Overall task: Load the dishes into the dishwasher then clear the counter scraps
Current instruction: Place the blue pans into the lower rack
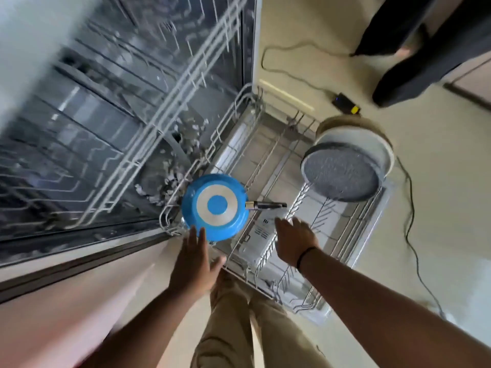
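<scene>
both hands are released, fingers straight, holding nothing. the left hand (195,257) has its fingertips at the near rim of the blue pan (215,207), touching or nearly so. the right hand (295,241) hovers just below the pan's handle (265,205) and is the nearer to it. the pan sits bottom-up in the pulled-out lower rack (353,251), handle pointing right toward the grey plates (342,173). any nudge probably comes from below.

— What colours is the round blue metal pan (215,207) showing?
— Its underside is showing a silver ring around a blue centre; the round speckled grey plate (341,173) is sitting white-rimmed.
</scene>
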The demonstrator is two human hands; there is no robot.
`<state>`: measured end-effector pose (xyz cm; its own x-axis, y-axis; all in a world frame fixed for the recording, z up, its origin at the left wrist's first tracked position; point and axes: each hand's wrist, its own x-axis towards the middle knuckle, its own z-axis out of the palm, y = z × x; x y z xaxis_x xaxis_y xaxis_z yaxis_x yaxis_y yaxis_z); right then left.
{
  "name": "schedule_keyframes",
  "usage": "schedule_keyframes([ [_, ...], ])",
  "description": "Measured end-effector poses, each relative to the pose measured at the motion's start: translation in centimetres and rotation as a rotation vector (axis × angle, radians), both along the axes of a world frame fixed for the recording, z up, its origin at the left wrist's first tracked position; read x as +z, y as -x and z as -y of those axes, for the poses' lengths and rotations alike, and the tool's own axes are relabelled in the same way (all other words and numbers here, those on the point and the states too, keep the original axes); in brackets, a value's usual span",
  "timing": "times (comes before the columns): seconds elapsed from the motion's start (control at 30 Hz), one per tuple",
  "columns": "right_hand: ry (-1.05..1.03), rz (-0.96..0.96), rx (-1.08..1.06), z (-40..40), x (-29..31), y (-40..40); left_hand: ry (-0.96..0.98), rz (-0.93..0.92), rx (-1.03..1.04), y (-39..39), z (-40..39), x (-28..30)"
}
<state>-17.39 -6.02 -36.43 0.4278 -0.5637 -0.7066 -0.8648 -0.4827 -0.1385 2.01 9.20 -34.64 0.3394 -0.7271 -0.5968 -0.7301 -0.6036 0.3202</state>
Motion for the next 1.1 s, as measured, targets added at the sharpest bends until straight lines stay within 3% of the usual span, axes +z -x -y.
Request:
schedule_keyframes([
  [0.13,0.012,-0.037,0.102,-1.2,7.7,1.0,-0.005,0.055,-0.124,2.6,-2.9,7.0],
  [0.27,0.098,0.074,0.149,-1.8,15.3,0.2,0.073,0.137,-0.162,3.4,-4.0,14.4],
  [0.43,0.150,0.104,0.233,-4.3,24.1,-3.0,0.212,0.175,-0.140,2.9,-6.1,22.9],
  [0.6,0.250,0.229,0.430,-11.1,33.5,-7.9,0.413,0.085,0.010,1.8,-11.9,31.5],
  [0.8,0.330,0.478,0.546,-23.3,42.4,-13.9,0.517,0.286,0.173,-0.9,-26.6,37.7],
  [1.0,0.248,0.732,0.821,-42.9,48.6,-23.0,0.525,0.522,0.624,-3.0,-50.8,42.2],
  [1.1,0.212,0.721,0.969,-50.5,50.5,-26.6,0.547,0.598,0.857,-2.9,-59.2,43.7],
])
